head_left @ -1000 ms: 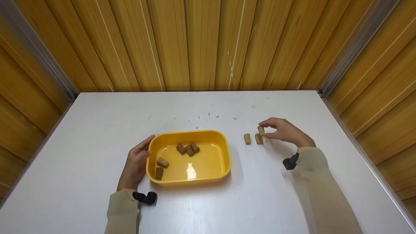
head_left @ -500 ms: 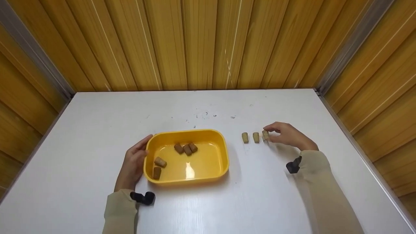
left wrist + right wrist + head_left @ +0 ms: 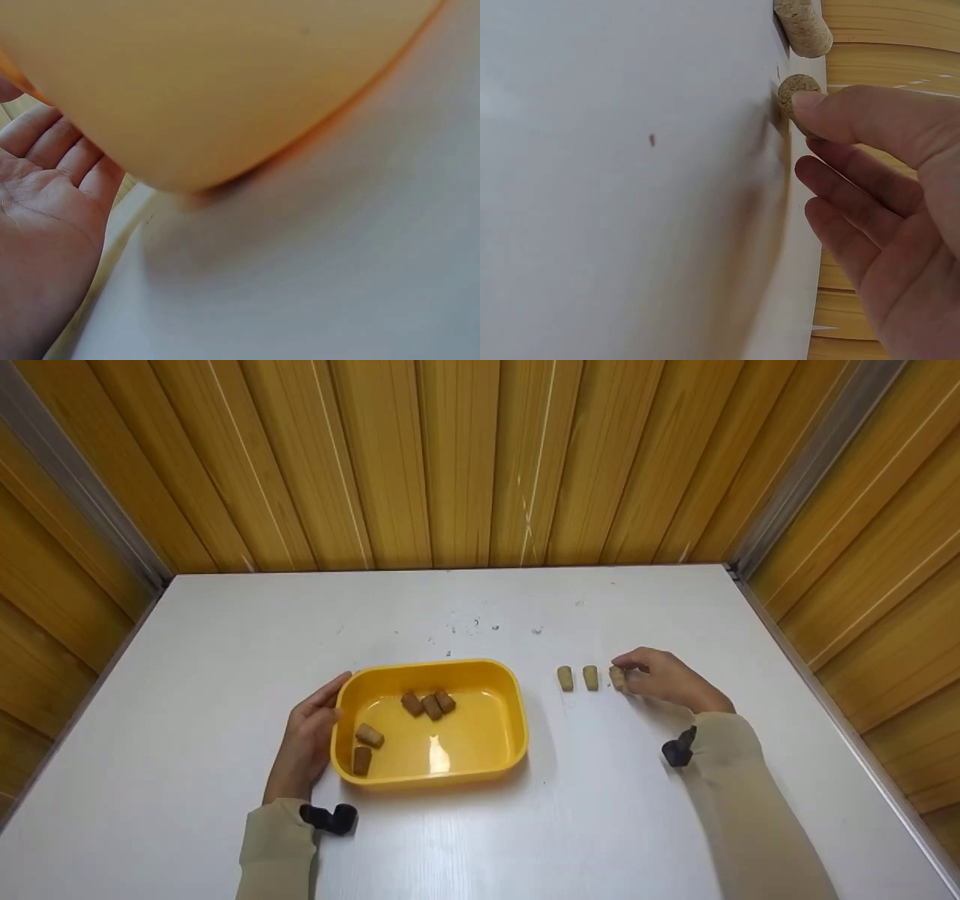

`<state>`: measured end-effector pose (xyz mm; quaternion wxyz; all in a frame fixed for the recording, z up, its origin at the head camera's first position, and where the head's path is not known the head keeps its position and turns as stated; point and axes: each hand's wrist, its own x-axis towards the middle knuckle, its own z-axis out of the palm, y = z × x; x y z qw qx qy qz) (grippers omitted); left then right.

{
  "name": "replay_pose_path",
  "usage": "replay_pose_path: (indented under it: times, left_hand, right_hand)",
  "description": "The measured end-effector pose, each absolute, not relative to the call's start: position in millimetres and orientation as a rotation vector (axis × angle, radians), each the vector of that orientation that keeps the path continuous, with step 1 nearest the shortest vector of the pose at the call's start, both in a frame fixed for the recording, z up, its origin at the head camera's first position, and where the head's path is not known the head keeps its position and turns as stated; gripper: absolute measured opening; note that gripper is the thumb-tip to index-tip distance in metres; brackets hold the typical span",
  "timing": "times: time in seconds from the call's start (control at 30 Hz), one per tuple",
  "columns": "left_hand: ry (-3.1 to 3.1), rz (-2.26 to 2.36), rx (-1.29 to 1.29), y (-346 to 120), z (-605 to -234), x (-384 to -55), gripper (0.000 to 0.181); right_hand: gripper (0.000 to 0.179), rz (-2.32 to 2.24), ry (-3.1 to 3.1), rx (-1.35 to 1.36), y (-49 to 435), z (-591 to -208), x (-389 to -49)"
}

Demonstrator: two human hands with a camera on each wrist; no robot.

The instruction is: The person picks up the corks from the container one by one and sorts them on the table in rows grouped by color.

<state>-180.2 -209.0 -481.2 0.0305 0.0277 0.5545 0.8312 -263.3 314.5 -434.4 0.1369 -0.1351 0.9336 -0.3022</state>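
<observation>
In the head view, my left hand (image 3: 306, 742) holds the left side of a yellow plastic bin (image 3: 480, 775), its thumb at the rim and its fingers along the outer wall. Several brown and tan corks (image 3: 370, 735) lie inside the bin. My right hand (image 3: 667, 681) pinches a tan cork (image 3: 616, 678) down at the table surface. The right wrist view shows the thumb over the round end of that cork (image 3: 798, 84), with the other fingers held loosely apart below. To its left, a second cork (image 3: 591, 678) and a third cork (image 3: 565, 678) lie in a row.
The white table (image 3: 450, 847) carries small dark crumbs or marks (image 3: 476, 623) beyond the bin. Yellow wood-patterned panels (image 3: 457, 465) enclose the back and both sides. A black wrist camera (image 3: 679, 748) sits on the right sleeve, and another (image 3: 330, 818) on the left.
My right hand has moved the pinched cork rightwards and lowered it to the table, to the right end of the row. The left hand and the bin have stayed in place.
</observation>
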Motion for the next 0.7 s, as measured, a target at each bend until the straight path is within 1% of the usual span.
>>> replay_pose_path:
  times: [0.4,0.7]
  left_hand:
    - [1.702,2.558,0.054,-208.5,-480.0,-180.1,0.057]
    - [1.714,2.534,0.093,-208.8,-479.3,-179.4,0.057]
  right_hand:
    - [0.046,-0.857,2.703,-0.37,315.5,-436.7,-264.6]
    - [0.05,-0.882,2.688,-0.355,316.0,-436.0,-264.2]
